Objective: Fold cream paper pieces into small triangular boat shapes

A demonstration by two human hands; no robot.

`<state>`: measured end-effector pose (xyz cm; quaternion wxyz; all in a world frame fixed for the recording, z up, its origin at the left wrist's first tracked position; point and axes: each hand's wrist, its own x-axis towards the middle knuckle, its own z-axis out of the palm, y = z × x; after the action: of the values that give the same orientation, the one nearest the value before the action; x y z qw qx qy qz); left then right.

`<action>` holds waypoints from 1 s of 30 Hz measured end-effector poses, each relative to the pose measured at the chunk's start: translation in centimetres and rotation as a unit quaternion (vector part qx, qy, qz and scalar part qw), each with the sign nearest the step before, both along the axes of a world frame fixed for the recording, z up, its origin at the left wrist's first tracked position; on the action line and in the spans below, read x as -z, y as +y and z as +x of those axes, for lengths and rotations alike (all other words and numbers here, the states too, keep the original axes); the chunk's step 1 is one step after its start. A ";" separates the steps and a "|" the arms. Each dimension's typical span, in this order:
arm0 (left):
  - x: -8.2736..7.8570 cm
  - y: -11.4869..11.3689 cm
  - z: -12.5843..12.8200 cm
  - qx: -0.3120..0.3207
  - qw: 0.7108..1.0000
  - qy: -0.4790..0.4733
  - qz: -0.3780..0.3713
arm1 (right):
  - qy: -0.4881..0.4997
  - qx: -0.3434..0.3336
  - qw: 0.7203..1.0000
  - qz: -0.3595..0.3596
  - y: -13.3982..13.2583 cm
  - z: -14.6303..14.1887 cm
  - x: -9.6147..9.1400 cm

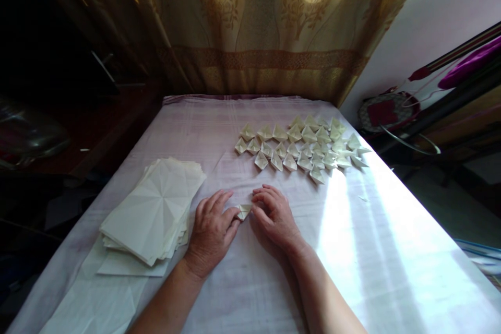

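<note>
A small folded white paper piece point(243, 211) lies on the cloth-covered table point(219, 130) between my hands. My left hand point(211, 229) rests palm down with its fingertips pinching the piece's left side. My right hand point(274, 216) curls its fingers onto the piece's right side. Both hands press it against the table. A stack of creased white paper sheets point(151, 209) sits just left of my left hand. Beyond my hands lie several finished folded paper pieces point(301, 146) in rows.
A patterned golden curtain point(266, 26) hangs behind the table's far edge. Dark furniture point(58, 115) stands to the left. On the right are a white wall, a round patterned object point(387, 112) and leaning rods. Bright sunlight falls across the table's right half.
</note>
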<state>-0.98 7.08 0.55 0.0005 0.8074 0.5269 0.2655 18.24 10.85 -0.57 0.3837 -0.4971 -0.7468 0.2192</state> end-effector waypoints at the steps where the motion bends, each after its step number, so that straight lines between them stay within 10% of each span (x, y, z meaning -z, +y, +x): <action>1: 0.0 0.0 0.0 0.003 1.000 -0.002 -0.002 | -0.011 -0.005 1.000 0.000 -0.1 0.0 -0.2; 30: 0.0 0.4 -0.1 -0.003 0.999 -0.041 -0.024 | -0.168 -0.063 0.984 0.008 -1.2 -0.9 -2.8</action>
<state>-1.10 7.46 0.54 0.0408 0.7939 0.5351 0.2857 17.38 9.62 2.27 0.2420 -0.4758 -0.8322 0.1502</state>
